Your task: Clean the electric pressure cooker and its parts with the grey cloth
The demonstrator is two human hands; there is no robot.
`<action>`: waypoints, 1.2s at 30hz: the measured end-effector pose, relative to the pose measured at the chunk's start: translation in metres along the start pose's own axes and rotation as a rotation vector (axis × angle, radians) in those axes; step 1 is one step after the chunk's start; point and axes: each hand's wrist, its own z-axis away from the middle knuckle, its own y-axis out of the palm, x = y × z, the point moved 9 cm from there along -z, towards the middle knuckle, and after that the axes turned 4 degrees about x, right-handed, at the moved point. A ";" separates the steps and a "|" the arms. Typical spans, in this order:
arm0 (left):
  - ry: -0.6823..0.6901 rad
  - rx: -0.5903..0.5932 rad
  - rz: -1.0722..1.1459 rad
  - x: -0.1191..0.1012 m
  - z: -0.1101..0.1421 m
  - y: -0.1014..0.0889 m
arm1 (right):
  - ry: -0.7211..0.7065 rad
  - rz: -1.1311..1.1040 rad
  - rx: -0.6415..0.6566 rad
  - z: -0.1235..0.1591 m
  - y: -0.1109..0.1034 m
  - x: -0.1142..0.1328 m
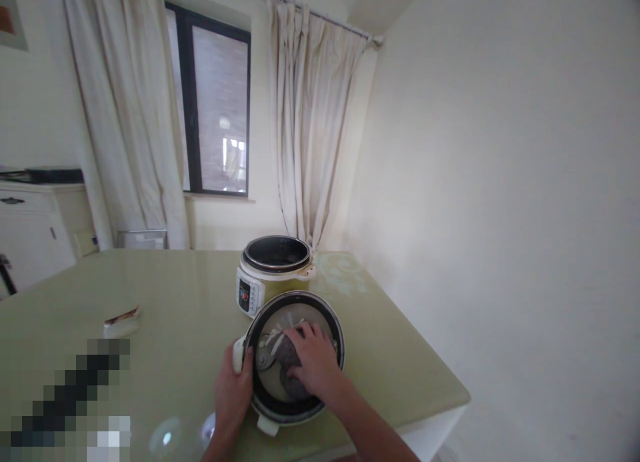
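The round lid [333, 309] of an electric pressure cooker is tilted up over the table, its inner side facing me. My left hand [234, 382] grips its white handle at the left rim, thumb over the edge. Inside the lid, my right hand [316, 361] presses a dark grey cloth [286, 355] against the metal face, fingers closed around it. Part of the cloth lies hidden under that hand. Just behind the lid stands the pressure cooker [280, 285], white and green with a control panel, its dark inner pot [280, 252] uncovered.
The pale green glossy table [185, 315] has its right edge close to the wall. A small white and brown object [121, 322] lies on the left side. A blurred-out dark patch [70, 395] covers the lower left. White curtains [320, 115] and a window [220, 109] are behind.
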 end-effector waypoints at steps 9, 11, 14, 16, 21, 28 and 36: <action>-0.037 0.080 0.019 0.003 0.000 0.005 | 0.126 0.039 -0.238 -0.051 -0.024 0.022; -0.052 0.082 0.011 0.006 0.001 0.005 | 0.036 -0.003 -0.210 -0.052 -0.014 0.034; -0.051 0.073 0.008 0.007 0.002 0.003 | -0.107 -0.086 -0.144 -0.034 0.008 0.048; -0.056 0.068 0.003 0.006 0.003 0.002 | -0.129 -0.131 -0.124 -0.015 0.022 0.046; -0.052 0.052 0.008 -0.002 0.006 0.002 | -0.051 -0.141 -0.068 0.022 0.029 0.021; -0.076 0.069 -0.006 -0.001 0.007 0.003 | 0.075 0.142 -0.280 0.031 -0.052 -0.010; -0.037 0.064 0.009 -0.004 0.007 0.004 | 0.092 0.163 -0.205 -0.015 -0.031 -0.028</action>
